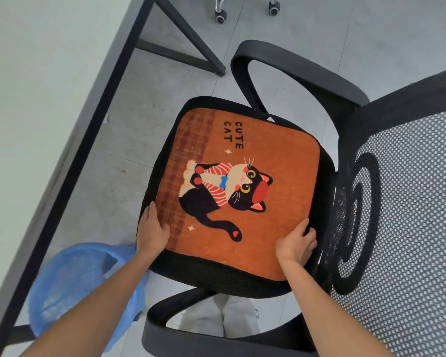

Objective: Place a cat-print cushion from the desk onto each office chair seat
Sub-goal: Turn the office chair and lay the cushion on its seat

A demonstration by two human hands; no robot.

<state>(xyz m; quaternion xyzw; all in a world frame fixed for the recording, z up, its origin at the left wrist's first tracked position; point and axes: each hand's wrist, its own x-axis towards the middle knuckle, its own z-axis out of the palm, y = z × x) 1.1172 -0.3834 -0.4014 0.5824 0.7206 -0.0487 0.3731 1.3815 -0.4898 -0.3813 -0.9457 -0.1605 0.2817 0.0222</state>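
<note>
Pressing the cat-print cushion (245, 191) flat on the chair seat (216, 274), my left hand (152, 233) lies released, right hand (295, 243) fingers (310, 232) grasping its edge.

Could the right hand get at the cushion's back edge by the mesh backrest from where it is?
Probably yes: the right hand already grips the cushion at its corner beside the backrest, and nothing lies along that edge.

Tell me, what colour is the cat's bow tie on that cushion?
Blue; the bow tie on the cushion shows clearly in the head view.
</note>
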